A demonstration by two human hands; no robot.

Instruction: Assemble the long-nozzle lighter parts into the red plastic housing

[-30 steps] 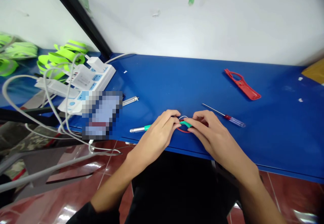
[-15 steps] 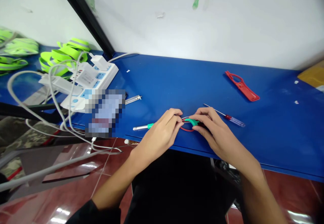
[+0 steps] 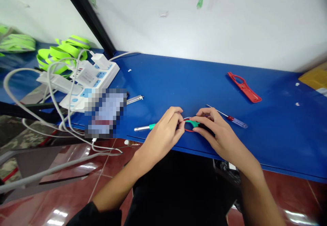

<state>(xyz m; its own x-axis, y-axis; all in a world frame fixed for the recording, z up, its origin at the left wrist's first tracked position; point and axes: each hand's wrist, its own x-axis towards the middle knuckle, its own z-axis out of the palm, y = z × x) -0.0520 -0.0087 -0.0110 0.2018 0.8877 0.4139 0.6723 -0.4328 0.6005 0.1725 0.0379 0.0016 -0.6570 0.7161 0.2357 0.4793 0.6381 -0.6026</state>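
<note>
Two bare hands meet over a blue tabletop (image 3: pixel 163 79), seen from my remote post through the worn head camera. The right hand (image 3: pixel 219 130) pinches a small, curved green plastic piece (image 3: pixel 195 124) between thumb and fingers, along the upper right of a thin red plastic ring (image 3: pixel 189 131) near the table's front edge. The left hand (image 3: pixel 163 132) has its fingertips closed on the ring's left end, though the exact contact is hidden from me. Beyond that hand, a silver metal tube with a green collar (image 3: pixel 142 128) pokes out to the left; I judge the two-sided hold keeps these small parts steady. A slim screwdriver with a clear handle and red collar (image 3: pixel 231 118) lies just beside the right hand, likely for easy reach. Farther back, a flat red plastic half-shell with an oval opening (image 3: pixel 247 90) rests well apart, seemingly set down out of the fingers' way. To the left, a dark phone (image 3: pixel 106 112) lies beside a white power strip (image 3: pixel 101 75).
</note>
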